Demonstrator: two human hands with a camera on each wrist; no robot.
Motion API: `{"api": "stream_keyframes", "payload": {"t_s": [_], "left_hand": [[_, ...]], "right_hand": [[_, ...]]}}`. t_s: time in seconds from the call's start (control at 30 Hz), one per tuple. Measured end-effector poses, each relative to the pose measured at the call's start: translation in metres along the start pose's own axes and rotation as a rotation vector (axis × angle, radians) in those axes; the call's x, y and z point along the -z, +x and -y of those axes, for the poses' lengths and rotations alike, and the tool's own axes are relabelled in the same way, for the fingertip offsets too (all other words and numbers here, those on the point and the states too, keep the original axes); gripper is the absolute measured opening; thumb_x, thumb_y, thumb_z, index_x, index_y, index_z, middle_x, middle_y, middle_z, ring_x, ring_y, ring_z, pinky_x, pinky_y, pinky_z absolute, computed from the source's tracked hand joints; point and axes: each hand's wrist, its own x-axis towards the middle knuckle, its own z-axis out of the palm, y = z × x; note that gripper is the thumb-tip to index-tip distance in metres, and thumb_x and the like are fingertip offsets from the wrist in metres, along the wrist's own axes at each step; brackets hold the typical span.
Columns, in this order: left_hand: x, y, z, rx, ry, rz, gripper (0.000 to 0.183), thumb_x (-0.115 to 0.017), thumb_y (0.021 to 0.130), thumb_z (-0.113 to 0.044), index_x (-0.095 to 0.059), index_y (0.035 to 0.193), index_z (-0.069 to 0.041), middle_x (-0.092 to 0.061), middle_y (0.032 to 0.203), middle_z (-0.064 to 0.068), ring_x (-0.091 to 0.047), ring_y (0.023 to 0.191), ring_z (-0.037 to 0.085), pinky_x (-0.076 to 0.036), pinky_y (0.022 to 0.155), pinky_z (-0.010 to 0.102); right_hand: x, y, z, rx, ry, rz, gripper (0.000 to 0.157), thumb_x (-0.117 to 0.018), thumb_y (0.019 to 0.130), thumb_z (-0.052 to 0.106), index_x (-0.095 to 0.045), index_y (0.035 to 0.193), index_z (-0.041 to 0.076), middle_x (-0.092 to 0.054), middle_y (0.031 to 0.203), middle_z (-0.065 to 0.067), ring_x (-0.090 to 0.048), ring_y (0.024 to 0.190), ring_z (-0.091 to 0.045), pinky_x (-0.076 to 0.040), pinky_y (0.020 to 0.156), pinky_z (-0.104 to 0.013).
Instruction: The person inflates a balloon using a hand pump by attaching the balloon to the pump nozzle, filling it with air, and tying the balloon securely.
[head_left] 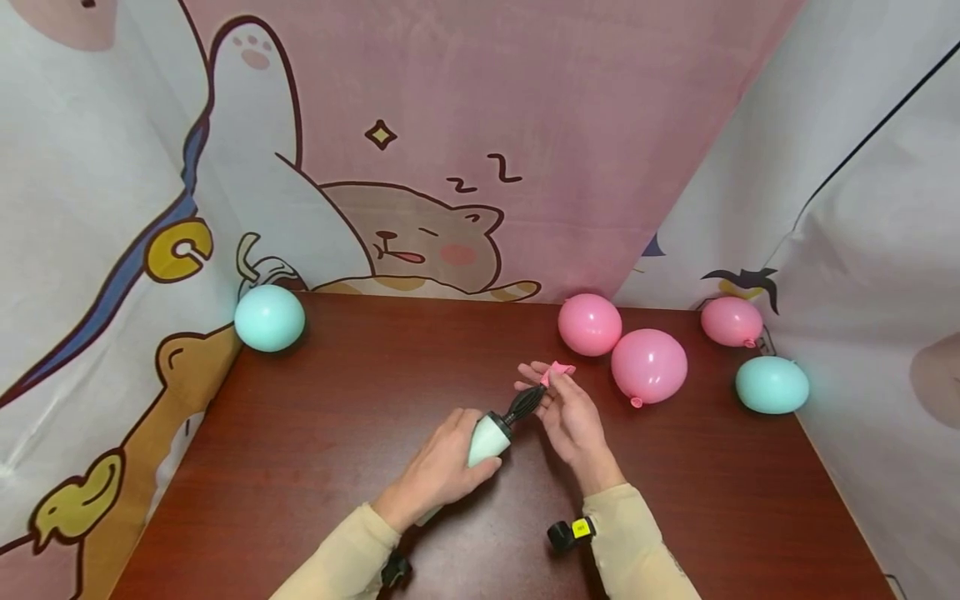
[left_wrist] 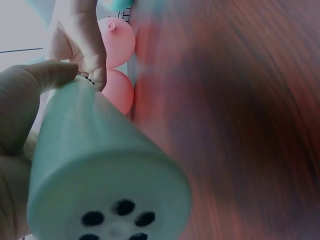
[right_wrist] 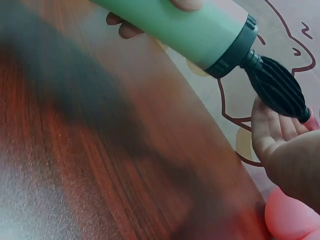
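Note:
A pale green balloon pump (head_left: 487, 440) with a black ridged nozzle (head_left: 525, 402) is held above the table, slanting up to the right. My left hand (head_left: 441, 463) grips its body. At the nozzle tip is a limp pink balloon (head_left: 557, 372), pinched by my right hand (head_left: 576, 421) between thumb and finger while other fingers extend behind the nozzle. The left wrist view shows the pump's round end (left_wrist: 112, 200) with several black holes. In the right wrist view the balloon's pink neck (right_wrist: 313, 121) meets the nozzle tip; the rest is cut off.
Inflated pink balloons (head_left: 648, 367) lie to the right of my right hand, along with a teal balloon (head_left: 772, 385) near the table's right edge. Another teal balloon (head_left: 270, 318) sits at the back left corner. A printed cloth (head_left: 450, 100) rises behind the brown table (head_left: 337, 400).

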Motion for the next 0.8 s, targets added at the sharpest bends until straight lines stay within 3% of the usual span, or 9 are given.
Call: {"api": "stream_keyframes", "payload": {"t_s": [0.17, 0.3, 0.43, 0.6, 0.8], "left_hand": [[-0.001, 0.0, 0.003, -0.011, 0.001, -0.003, 0.051, -0.082, 0.086, -0.029, -0.06, 0.125, -0.004, -0.06, 0.105, 0.005, -0.056, 0.082, 0.015, -0.047, 0.065, 0.025], [-0.002, 0.0, 0.008, 0.046, -0.059, 0.043, 0.055, -0.08, 0.088, -0.036, -0.06, 0.126, 0.0, -0.064, 0.096, 0.004, -0.057, 0.075, 0.012, -0.047, 0.061, 0.025], [-0.002, -0.002, 0.013, 0.108, -0.104, 0.116, 0.051, -0.075, 0.092, -0.045, -0.062, 0.118, -0.002, -0.061, 0.08, 0.0, -0.054, 0.064, 0.009, -0.045, 0.054, 0.026], [0.003, -0.008, 0.013, 0.101, -0.101, 0.173, 0.042, -0.069, 0.096, -0.048, -0.058, 0.107, -0.009, -0.054, 0.075, -0.002, -0.05, 0.06, 0.009, -0.043, 0.051, 0.026], [0.013, -0.012, 0.006, 0.08, -0.075, 0.195, 0.04, -0.068, 0.097, -0.049, -0.054, 0.103, -0.012, -0.052, 0.074, -0.003, -0.048, 0.059, 0.008, -0.042, 0.049, 0.025]], "right_hand": [[-0.003, 0.003, -0.001, -0.002, 0.036, -0.015, 0.026, -0.047, 0.111, 0.025, -0.062, 0.123, 0.008, -0.071, 0.129, -0.009, -0.068, 0.118, -0.026, -0.043, 0.114, -0.043], [-0.006, 0.002, -0.002, 0.018, 0.065, -0.021, 0.021, -0.047, 0.11, 0.022, -0.062, 0.105, 0.007, -0.076, 0.114, -0.011, -0.073, 0.107, -0.025, -0.051, 0.105, -0.038], [-0.012, 0.002, 0.004, 0.065, 0.058, -0.029, 0.022, -0.043, 0.111, 0.018, -0.059, 0.099, 0.008, -0.077, 0.101, -0.009, -0.075, 0.095, -0.022, -0.055, 0.098, -0.035], [-0.01, 0.001, 0.029, 0.111, 0.141, -0.055, 0.027, -0.041, 0.111, 0.02, -0.059, 0.095, 0.009, -0.074, 0.089, -0.008, -0.072, 0.087, -0.019, -0.058, 0.092, -0.033], [0.004, -0.003, 0.061, 0.173, 0.329, 0.036, 0.032, -0.04, 0.111, 0.015, -0.06, 0.089, 0.003, -0.07, 0.085, -0.014, -0.069, 0.082, -0.024, -0.058, 0.088, -0.032]]}}
